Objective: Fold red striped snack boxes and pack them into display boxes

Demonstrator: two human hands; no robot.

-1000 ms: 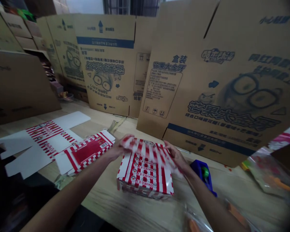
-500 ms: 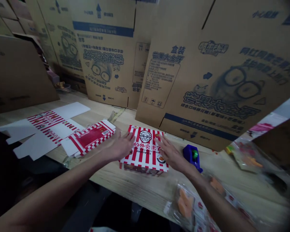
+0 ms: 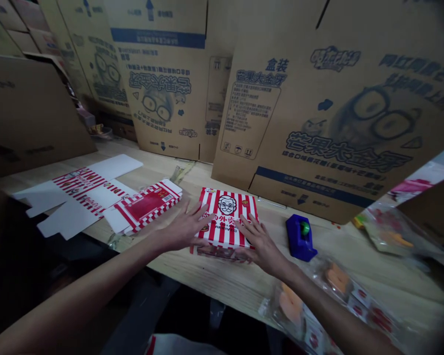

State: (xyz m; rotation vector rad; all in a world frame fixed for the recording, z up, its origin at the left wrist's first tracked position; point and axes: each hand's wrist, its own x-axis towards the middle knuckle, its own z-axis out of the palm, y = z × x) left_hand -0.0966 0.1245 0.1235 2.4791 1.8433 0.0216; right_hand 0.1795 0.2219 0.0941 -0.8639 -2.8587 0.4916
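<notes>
A red-and-white striped box [image 3: 227, 204] with a printed face on its lid lies on the wooden table in front of me. My left hand [image 3: 187, 227] rests on the left side of the lid, fingers spread. On the right side, my right hand [image 3: 261, 244] lies with its fingers stretched over the lid and its thumb low at the front edge. The box's front side [image 3: 218, 251] shows below the lid. Left of it lies a second striped box [image 3: 146, 207] with a red panel, and beyond that a flat, unfolded striped carton [image 3: 83, 187].
Large printed cardboard boxes [image 3: 170, 98] stand along the back. A blue tape dispenser [image 3: 299, 237] with green tape sits right of my right hand. Clear packs with orange pieces [image 3: 336, 278] lie at the front right, partly behind my forearm. Another bag [image 3: 388, 231] lies farther right.
Both hands have slid slightly nearer over the lid, and the right thumb now sits at the front edge. The lid lies flatter on the box. The whole view has shifted a little.
</notes>
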